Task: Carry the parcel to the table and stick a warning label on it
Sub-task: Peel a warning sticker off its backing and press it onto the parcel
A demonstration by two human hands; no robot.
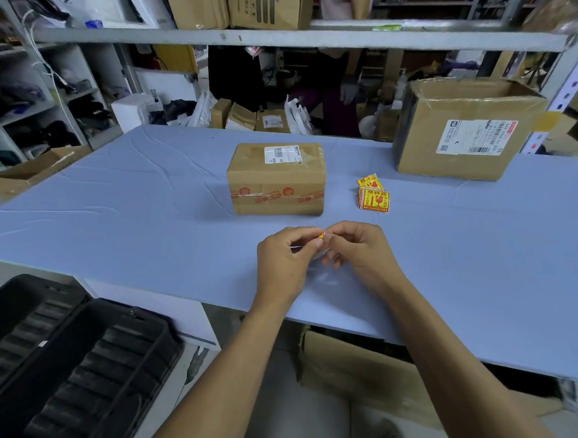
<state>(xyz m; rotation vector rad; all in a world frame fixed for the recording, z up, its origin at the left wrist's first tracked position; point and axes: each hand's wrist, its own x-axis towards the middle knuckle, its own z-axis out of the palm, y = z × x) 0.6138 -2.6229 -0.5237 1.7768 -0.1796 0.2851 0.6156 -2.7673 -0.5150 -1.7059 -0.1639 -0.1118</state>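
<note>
A taped brown cardboard parcel (277, 179) with a white shipping label on top stands on the blue table (131, 206), a little beyond my hands. My left hand (284, 262) and my right hand (355, 249) meet just above the table's near part, fingertips pinched together on one small yellow-and-red warning label (321, 235). Only a corner of that label shows between the fingers. A small stack of the same warning labels (372, 195) lies to the right of the parcel.
A larger open cardboard box (466, 128) stands at the table's back right. Black moulded trays (72, 360) sit low at the left. Shelving with boxes and bags surrounds the table, and a person's sleeve and gloved hand (348, 90) show behind it.
</note>
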